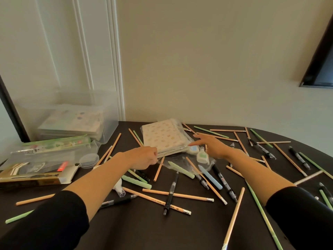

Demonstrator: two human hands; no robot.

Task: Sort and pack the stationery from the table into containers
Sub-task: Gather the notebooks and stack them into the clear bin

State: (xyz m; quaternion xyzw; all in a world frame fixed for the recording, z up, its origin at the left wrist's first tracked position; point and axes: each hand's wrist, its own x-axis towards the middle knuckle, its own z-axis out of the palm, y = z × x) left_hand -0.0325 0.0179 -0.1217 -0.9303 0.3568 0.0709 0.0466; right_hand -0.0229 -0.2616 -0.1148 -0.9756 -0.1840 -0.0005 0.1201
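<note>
A stack of patterned notebooks in clear wrap (164,136) lies at the far middle of the dark table (144,230). My left hand (144,157) pinches the stack's near left corner. My right hand (212,145) hovers at the stack's near right corner with fingers spread, its fingertips close to the wrap. Two small correction tapes (197,153) lie just in front of the stack between my hands. Wooden pencils (177,195), green pencils (137,183) and black pens (169,197) are scattered all over the table.
A clear plastic bin (100,123) holding more notebooks stands at the back left. In front of it lie clear pencil cases (54,148), round clear lids (89,160) and a gold-and-black box (36,177). A wall runs behind the table.
</note>
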